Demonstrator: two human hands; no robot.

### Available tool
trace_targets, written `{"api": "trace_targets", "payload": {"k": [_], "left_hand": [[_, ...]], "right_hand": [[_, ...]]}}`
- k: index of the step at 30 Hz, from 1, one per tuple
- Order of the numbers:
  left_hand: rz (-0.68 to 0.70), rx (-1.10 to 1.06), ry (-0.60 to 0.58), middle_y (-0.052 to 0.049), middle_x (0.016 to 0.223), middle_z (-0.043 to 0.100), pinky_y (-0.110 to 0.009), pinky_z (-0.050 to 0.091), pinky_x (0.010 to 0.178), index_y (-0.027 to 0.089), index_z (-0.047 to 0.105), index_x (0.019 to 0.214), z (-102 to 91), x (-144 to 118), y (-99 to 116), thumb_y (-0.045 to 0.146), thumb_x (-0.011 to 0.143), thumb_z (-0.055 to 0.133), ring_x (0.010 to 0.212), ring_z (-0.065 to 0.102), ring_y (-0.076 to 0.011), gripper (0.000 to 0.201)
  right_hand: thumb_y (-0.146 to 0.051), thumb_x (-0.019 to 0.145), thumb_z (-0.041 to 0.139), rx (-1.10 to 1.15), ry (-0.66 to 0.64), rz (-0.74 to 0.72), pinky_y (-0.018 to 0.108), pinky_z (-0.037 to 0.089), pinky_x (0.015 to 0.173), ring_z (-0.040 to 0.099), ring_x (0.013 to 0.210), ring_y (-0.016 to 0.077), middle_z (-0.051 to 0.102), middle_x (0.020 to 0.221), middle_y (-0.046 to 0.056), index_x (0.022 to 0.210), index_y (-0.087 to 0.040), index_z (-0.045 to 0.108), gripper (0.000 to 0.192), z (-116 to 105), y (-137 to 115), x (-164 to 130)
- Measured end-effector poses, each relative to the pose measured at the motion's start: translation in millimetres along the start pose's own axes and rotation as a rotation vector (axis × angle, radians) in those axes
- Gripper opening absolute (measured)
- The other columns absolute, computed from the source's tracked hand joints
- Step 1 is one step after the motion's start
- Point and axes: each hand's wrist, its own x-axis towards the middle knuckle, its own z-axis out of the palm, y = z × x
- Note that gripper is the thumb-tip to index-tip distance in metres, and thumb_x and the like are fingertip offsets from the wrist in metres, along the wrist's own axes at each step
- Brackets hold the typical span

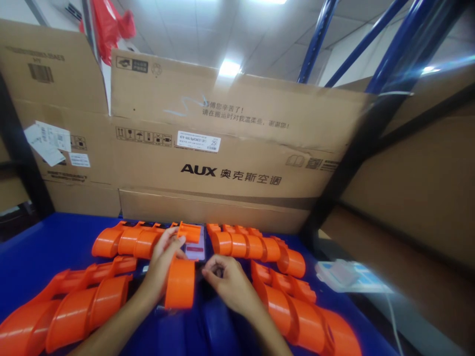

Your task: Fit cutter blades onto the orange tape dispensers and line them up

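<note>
My left hand (162,258) is closed around an orange plastic part (180,284), left of the middle. Its wide, curved end hangs below the fingers, and a smaller spool-like end sticks out above them. Just to the right of that part is my right hand (232,284), with thumb and fingers pinched together. Something small and dark shows between those fingers, too blurred to name. Behind the held part lies a phone-like device with a lit screen (196,249), partly covered by the hand and the part.
Similar orange parts stand in rows on the blue tabletop (74,235), several to the left and several (300,316) to the right. A printed cardboard panel (230,163) closes off the back. A white power strip (351,277) with a cable lies at right, beside a dark rack post (330,183).
</note>
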Motion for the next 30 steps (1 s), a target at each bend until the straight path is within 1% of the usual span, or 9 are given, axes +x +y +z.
{"api": "trace_targets", "payload": {"k": [4,8,10,13,15,17,21,25,30], "left_hand": [[0.002,-0.001,0.01,0.004,0.061,0.065,-0.023,0.044,0.047,0.02,0.061,0.113,3.0,-2.9,-1.5,0.044,0.067,0.08,0.047,0.06,-0.0149,0.055],[-0.019,0.019,-0.004,0.005,0.06,0.064,-0.022,0.042,0.046,0.019,0.058,0.119,3.7,-4.3,-0.2,0.048,0.068,0.079,0.046,0.058,-0.0142,0.062],[-0.035,0.022,-0.007,0.005,0.058,0.064,-0.022,0.042,0.046,0.019,0.056,0.121,4.9,-5.7,0.9,0.049,0.068,0.078,0.044,0.057,-0.0138,0.065],[-0.068,0.02,-0.007,0.005,0.059,0.064,-0.022,0.041,0.045,0.019,0.055,0.122,8.2,-8.9,0.7,0.049,0.07,0.077,0.042,0.055,-0.0123,0.065],[-0.079,0.015,-0.035,0.004,0.06,0.066,-0.022,0.041,0.045,0.018,0.056,0.121,10.4,-11.3,-1.7,0.048,0.071,0.077,0.042,0.055,-0.0115,0.062],[-0.077,0.0,-0.091,0.003,0.06,0.066,-0.021,0.042,0.045,0.018,0.057,0.121,12.2,-13.9,-5.0,0.046,0.072,0.077,0.043,0.056,-0.0116,0.06],[-0.067,-0.036,-0.15,0.003,0.058,0.065,-0.021,0.043,0.047,0.017,0.056,0.127,15.1,-20.0,-9.6,0.045,0.075,0.077,0.046,0.058,-0.0126,0.063],[-0.079,-0.069,-0.157,0.002,0.059,0.066,-0.021,0.045,0.05,0.018,0.057,0.128,16.6,-24.7,-10.0,0.045,0.076,0.078,0.05,0.06,-0.0131,0.062],[-0.088,-0.094,-0.141,0.003,0.061,0.065,-0.021,0.044,0.05,0.019,0.06,0.121,15.2,-23.3,-13.0,0.049,0.077,0.077,0.048,0.055,-0.011,0.056]], "right_hand": [[-0.025,0.085,0.063,-0.006,0.046,0.02,0.024,0.046,0.058,0.06,0.063,0.0152,0.067,0.069,0.001,0.075,-0.018,0.068,0.013,0.1,7.8,1.4],[-0.031,0.085,0.066,0.076,0.071,0.047,0.025,0.046,0.059,0.062,0.065,0.0166,0.069,0.07,0.002,0.075,-0.018,0.068,0.016,-2.4,5.9,3.2],[-0.037,0.087,0.067,0.163,0.143,0.044,0.027,0.047,0.063,0.064,0.068,0.0182,0.072,0.075,0.004,0.078,-0.018,0.069,0.02,-5.7,1.2,4.7],[-0.042,0.085,0.07,0.307,0.319,0.033,0.029,0.049,0.071,0.067,0.076,0.0201,0.075,0.082,0.005,0.084,-0.02,0.069,0.022,-13.0,-6.4,7.0],[-0.043,0.084,0.072,0.38,0.427,0.034,0.028,0.048,0.07,0.068,0.077,0.0201,0.075,0.083,0.005,0.089,-0.02,0.069,0.024,-17.2,-9.8,8.0],[-0.043,0.082,0.075,0.437,0.486,0.038,0.027,0.047,0.068,0.068,0.078,0.02,0.076,0.084,0.005,0.093,-0.021,0.069,0.026,-19.4,-11.5,8.6],[-0.041,0.08,0.077,0.504,0.503,0.047,0.026,0.046,0.066,0.068,0.08,0.0195,0.076,0.088,0.005,0.096,-0.02,0.07,0.028,-19.5,-11.8,8.6],[-0.04,0.081,0.076,0.507,0.526,0.037,0.026,0.046,0.066,0.068,0.08,0.019,0.076,0.087,0.004,0.097,-0.021,0.07,0.026,-19.7,-11.3,6.9],[-0.039,0.081,0.076,0.495,0.48,0.044,0.028,0.048,0.071,0.069,0.079,0.0195,0.077,0.088,0.005,0.094,-0.021,0.07,0.023,-18.2,-10.2,5.3]]}}
